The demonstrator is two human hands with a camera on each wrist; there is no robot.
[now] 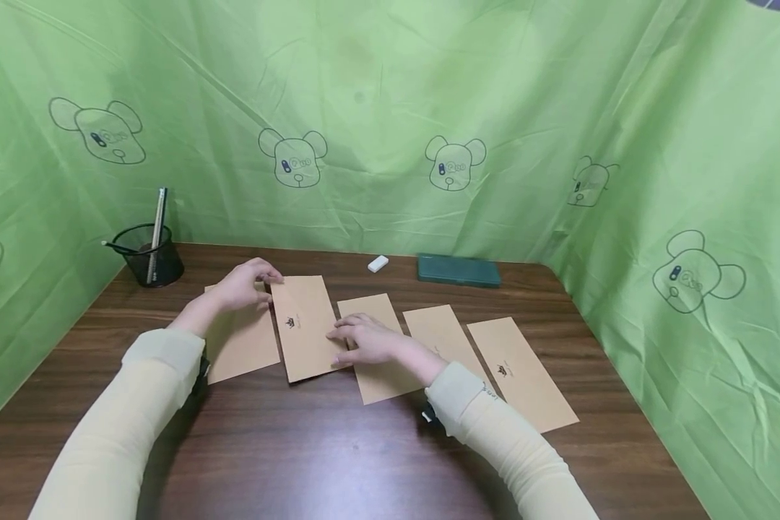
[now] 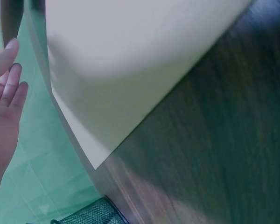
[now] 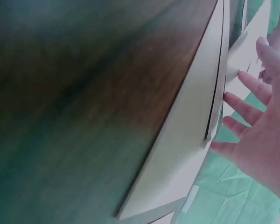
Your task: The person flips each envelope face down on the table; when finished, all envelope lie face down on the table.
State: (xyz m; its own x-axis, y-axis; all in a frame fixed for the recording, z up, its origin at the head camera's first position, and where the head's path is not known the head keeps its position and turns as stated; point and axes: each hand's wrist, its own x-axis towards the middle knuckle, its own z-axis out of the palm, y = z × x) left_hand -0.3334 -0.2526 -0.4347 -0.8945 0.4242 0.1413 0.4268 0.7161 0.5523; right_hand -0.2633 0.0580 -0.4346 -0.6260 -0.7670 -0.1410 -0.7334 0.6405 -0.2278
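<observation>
Green cloth (image 1: 364, 87) is backing the counter (image 1: 266, 448). Left hand (image 1: 242, 284) and right hand (image 1: 369, 341), fingers (image 3: 245, 108) loosely extending, are touching opposite sides of the second envelope (image 1: 307, 318) from left, seemingly steadying it.

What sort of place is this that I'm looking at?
Probably a desk in a curtained-off booth: green printed fabric hangs behind and beside a wooden tabletop, and a black mesh cup holds writing tools.
</observation>
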